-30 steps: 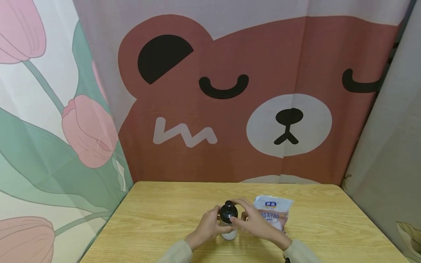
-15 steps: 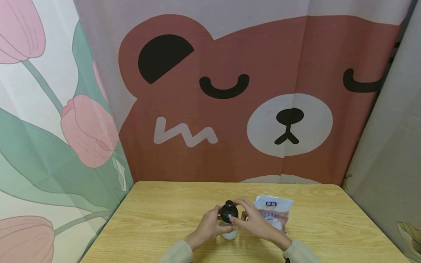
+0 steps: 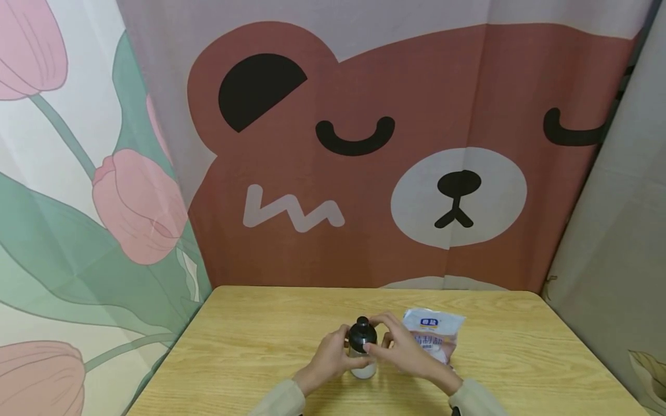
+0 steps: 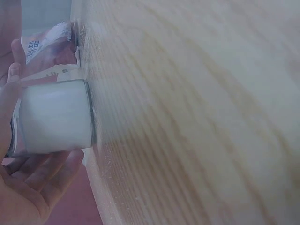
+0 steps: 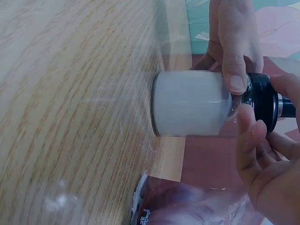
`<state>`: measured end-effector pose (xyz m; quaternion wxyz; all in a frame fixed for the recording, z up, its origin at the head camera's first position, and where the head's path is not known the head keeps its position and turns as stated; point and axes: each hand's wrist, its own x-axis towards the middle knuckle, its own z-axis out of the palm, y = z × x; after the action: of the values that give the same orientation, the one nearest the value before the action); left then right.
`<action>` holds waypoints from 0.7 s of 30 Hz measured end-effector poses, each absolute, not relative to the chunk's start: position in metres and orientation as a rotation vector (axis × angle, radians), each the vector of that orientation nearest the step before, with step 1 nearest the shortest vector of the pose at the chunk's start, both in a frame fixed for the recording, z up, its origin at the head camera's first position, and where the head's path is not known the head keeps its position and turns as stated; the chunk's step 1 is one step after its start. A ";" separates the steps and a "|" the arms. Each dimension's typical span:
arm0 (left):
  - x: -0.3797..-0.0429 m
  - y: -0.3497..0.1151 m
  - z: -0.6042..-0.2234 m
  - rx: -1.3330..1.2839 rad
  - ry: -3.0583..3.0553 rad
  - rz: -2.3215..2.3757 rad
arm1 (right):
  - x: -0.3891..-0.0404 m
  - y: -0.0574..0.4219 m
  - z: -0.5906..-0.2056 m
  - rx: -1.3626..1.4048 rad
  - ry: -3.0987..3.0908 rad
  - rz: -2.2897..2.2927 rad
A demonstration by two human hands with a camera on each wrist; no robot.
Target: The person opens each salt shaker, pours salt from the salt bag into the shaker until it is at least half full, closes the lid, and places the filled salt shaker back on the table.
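Observation:
A clear jar (image 3: 363, 371) mostly filled with white contents stands upright on the table, topped by a black lid (image 3: 362, 335) with a small knob. My left hand (image 3: 328, 355) grips the jar from the left, its thumb across the front just under the lid. From the right, my right hand (image 3: 404, 348) holds the lid, thumb in front and index finger behind. In the right wrist view, the white fill (image 5: 187, 103) slopes near the top of the jar. The left wrist view has the jar's base (image 4: 86, 115) at the wood surface, with left-hand fingers (image 4: 51, 173) around its side.
A soft white and pink printed bag (image 3: 434, 334) of salt lies on the wooden table (image 3: 250, 346), just beyond and right of my right hand. A curtain with a brown bear print (image 3: 291, 173) hangs behind the table; a tulip-print curtain (image 3: 140, 208) hangs at the left.

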<state>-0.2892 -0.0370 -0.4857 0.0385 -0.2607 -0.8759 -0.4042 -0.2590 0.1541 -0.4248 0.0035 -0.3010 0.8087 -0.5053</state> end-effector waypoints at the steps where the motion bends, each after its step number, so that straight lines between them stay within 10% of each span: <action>1: -0.290 -0.037 -0.486 -0.801 -2.686 -1.236 | -0.259 0.154 -0.425 -0.944 2.532 -1.585; 21: -0.289 -0.037 -0.486 -0.798 -2.689 -1.224 | -0.259 0.155 -0.428 -0.932 2.504 -1.573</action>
<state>-0.2894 -0.0371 -0.4859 0.0406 -0.2607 -0.8779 -0.3997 -0.2589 0.1549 -0.4278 0.0206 -0.3005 0.8075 -0.5071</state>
